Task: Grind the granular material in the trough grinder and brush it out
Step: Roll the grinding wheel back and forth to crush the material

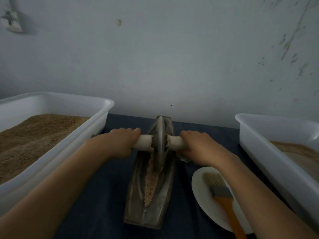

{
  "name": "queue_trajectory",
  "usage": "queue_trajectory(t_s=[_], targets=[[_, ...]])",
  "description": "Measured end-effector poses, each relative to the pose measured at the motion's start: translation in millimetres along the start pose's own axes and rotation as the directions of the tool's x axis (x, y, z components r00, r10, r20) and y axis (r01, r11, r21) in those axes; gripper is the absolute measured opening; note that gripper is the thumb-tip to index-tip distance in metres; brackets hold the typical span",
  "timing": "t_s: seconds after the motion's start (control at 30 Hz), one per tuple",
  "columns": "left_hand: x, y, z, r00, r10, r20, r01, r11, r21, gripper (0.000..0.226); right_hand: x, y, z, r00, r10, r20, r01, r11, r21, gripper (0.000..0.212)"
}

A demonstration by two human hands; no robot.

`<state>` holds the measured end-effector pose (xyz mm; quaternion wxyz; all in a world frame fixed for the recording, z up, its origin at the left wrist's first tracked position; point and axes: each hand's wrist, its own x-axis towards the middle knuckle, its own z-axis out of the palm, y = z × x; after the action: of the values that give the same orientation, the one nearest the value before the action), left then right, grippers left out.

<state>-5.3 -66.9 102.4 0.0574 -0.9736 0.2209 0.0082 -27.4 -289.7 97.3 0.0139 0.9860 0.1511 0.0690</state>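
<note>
Bins (51, 107) (259, 133) flank trough grinder (138, 195); brush (222, 192) on plate (200, 183); left hand (119, 142), right hand (195, 145) clamped on roller handles (143, 142).

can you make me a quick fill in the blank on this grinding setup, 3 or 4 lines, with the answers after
1. Both hands, left hand and right hand, grip the wheel's ____.
2. The grinding wheel stands in the ____ half of the trough.
3. The brush lies on a white ____.
4. The tub holding more brown material is on the person's ____.

Answers: axle handle; far; plate; left
</note>
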Motion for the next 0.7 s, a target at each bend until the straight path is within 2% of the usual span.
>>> queue_trajectory(t_s=[0.1,0.2,0.3,0.4,0.5,0.57,0.7], targets=[[7.8,1.3,13.5,0.964,0.006,-0.265,0.023,0.994,0.107,0.038,2.5,3.1,8.3,0.995,0.011,-0.098,-0.009,1.0,0.022,0.027],[8.8,-1.5,17.8,0.948,0.027,-0.316,0.01,0.994,0.112,0.04,0.6,0.9,9.5,0.99,-0.005,-0.143,-0.003,0.999,-0.054,0.025],[3.0,-3.9,10.1,0.974,0.075,-0.214,-0.055,0.994,0.097,0.042,-5.2,-3.9,-2.3,1.0,0.009,0.028,-0.009,1.0,-0.015,0.025],[-11.6,-4.3,-5.5,0.993,0.105,0.045,-0.104,0.994,-0.03,0.041,-15.8,-13.0,-20.3,0.97,-0.023,0.244,0.015,0.999,0.033,0.028],[-30.4,-5.0,-22.3,0.951,0.15,0.272,-0.121,0.986,-0.118,0.036,-30.4,-21.6,-36.6,0.928,-0.086,0.362,0.059,0.995,0.085,0.026],[-40.2,-4.1,-30.8,0.927,0.169,0.334,-0.132,0.982,-0.132,0.036,-39.3,-24.7,-45.3,0.907,-0.113,0.406,0.076,0.991,0.106,0.029],[-44.8,-3.7,-33.3,0.917,0.175,0.359,-0.14,0.983,-0.121,0.034,-42.2,-25.1,-51.1,0.883,-0.128,0.451,0.081,0.989,0.122,0.025]])
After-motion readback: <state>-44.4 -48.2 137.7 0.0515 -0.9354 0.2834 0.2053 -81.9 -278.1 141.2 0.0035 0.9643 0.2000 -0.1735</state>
